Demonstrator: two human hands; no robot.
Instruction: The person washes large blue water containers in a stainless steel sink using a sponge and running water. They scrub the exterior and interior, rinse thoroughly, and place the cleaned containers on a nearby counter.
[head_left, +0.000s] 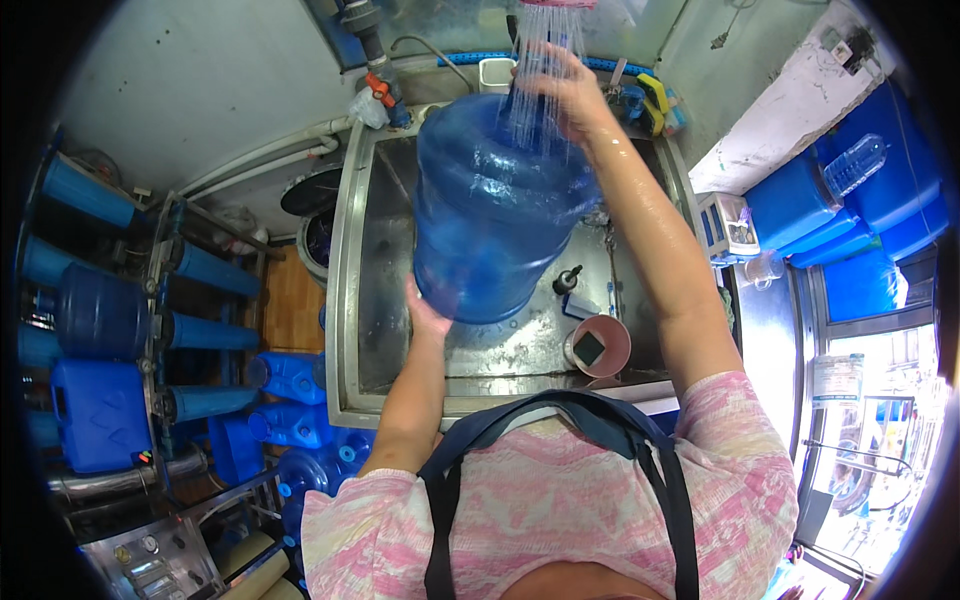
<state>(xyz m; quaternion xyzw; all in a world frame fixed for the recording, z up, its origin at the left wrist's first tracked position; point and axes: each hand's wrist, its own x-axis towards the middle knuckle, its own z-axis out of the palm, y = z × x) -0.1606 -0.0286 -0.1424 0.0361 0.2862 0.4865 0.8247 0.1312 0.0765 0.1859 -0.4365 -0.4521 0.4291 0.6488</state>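
Note:
A large blue water jug (490, 220) leans over the steel sink (345, 300), its base toward me and its neck end away. My left hand (430, 315) supports the jug low on its left side, near the base; part of the fingers is behind it. At the far end, my right hand (568, 88) is curled around the neck area, partly veiled by falling water. Streams of water (545, 60) pour from a pink-rimmed shower head (560, 4) onto this hand and the jug's shoulder.
In the sink's near right lie a pink tub (618, 350) with a dark piece inside, a small black bottle (567, 280) and a blue-white block (580, 306). Filter housings (210, 332) and blue jerrycans (100, 415) stand left. An orange-handled valve (380, 90) is behind the sink.

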